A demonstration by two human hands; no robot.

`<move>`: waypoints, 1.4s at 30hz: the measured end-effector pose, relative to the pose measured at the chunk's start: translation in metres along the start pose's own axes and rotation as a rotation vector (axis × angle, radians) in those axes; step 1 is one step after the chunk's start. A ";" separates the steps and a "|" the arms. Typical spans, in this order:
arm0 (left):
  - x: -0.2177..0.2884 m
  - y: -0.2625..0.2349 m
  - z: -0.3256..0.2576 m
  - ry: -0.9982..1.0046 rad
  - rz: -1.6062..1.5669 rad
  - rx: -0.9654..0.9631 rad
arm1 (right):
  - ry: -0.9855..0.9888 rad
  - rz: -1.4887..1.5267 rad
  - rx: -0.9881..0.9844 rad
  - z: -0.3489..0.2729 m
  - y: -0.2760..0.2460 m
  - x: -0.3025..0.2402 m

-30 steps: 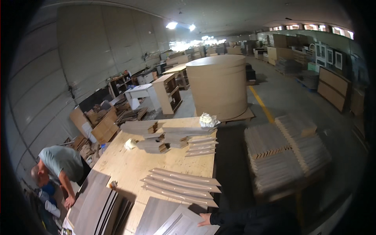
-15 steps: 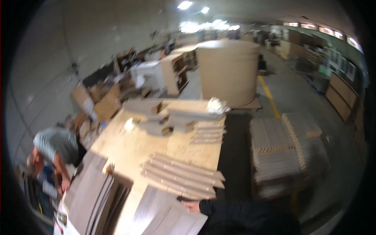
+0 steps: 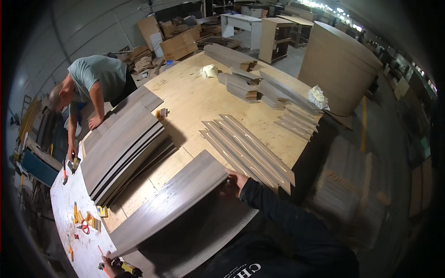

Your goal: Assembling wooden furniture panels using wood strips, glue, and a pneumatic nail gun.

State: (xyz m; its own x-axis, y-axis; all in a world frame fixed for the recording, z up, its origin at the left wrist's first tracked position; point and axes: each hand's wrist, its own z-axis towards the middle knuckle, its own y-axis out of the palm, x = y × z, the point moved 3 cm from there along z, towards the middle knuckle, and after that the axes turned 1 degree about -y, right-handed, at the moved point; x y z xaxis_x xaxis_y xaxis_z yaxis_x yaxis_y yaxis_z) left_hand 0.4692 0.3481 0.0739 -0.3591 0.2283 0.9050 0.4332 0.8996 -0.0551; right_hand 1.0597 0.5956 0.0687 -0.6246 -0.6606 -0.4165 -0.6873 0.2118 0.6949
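A grey wood-grain panel [image 3: 171,199] is tilted up off the table in front of me, its far edge raised. My right hand [image 3: 237,182] grips its right end, fingers curled around the edge. At the panel's near left corner is my left hand [image 3: 110,265], closed on it and partly cut off by the frame's lower edge. A thin pinkish stick shows beside the left fingers; whether they hold it I cannot tell. Beneath the raised panel lies another grey panel [image 3: 227,231], largely in shadow. A yellow-and-black tool [image 3: 131,269] sits beside my left hand.
A stack of grey panels [image 3: 125,153] stands left of centre. Beyond it a co-worker [image 3: 97,78] bends over the table. Glue-lined strips [image 3: 250,153] lie ahead, with cut pieces [image 3: 245,83] farther off. Red-handled scissors [image 3: 84,227] lie at left; a large brown cylinder [image 3: 338,65] stands far right.
The panel under my right hand has been raised and tilted. My left hand has come into view at its corner. The view has turned, shifting the table's contents rightward and upward.
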 end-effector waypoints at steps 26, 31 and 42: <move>-0.006 0.028 0.029 0.722 0.124 -0.067 | -0.973 -0.551 0.100 -0.001 0.054 -0.017; -0.023 0.047 0.004 0.679 0.412 0.120 | -1.117 -0.666 0.253 0.010 0.033 -0.028; -0.013 0.081 -0.047 0.433 -0.016 0.161 | -1.157 -0.563 0.024 0.017 0.001 -0.046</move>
State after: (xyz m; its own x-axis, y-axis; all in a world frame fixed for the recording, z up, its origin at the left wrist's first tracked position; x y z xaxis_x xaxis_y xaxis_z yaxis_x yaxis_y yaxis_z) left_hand 0.5481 0.4008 0.0773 0.0289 0.0684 0.9972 0.2843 0.9559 -0.0738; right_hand 1.0817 0.6379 0.0785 -0.1965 0.3406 -0.9195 -0.9587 0.1299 0.2530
